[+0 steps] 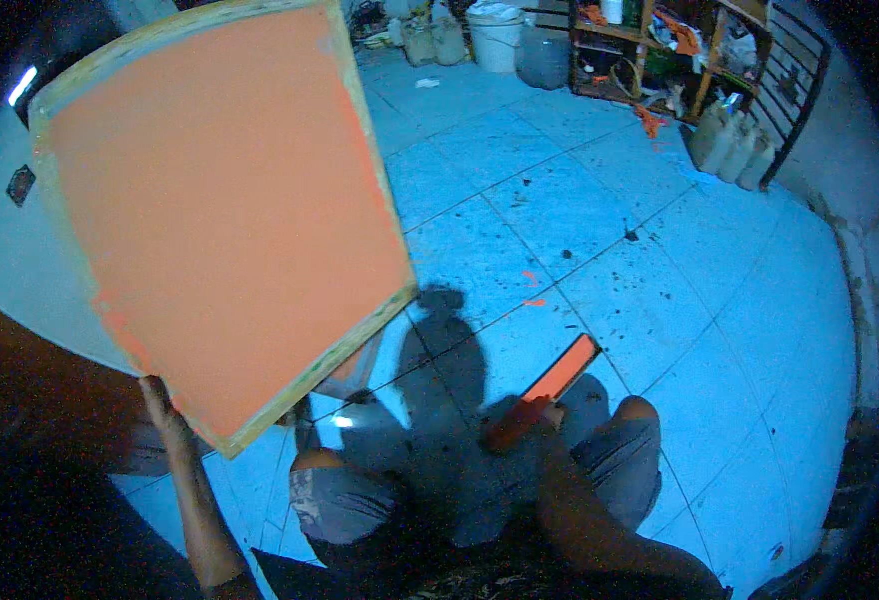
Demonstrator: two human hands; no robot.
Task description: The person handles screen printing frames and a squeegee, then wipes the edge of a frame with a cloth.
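A large wood-edged printing screen (230, 220), its face covered in flat orange, stands tilted on my left and fills the upper left of the head view. My left hand (163, 402) is closed on its lower left edge, with the fingers partly hidden. Low between my knees, my right hand (548, 410) grips a long, narrow scoop coater (564, 368) with dark edges and orange along its inside. The scoop coater is apart from the screen, slanting up to the right. Its lower end is in shadow.
Dark specks and orange scraps (534, 302) lie on the tiled floor (680, 330). Part of a smaller framed panel (352, 372) shows behind the screen's lower edge. At the back are a white bucket (496, 40), a cluttered wooden shelf (650, 50) and several jugs (732, 148).
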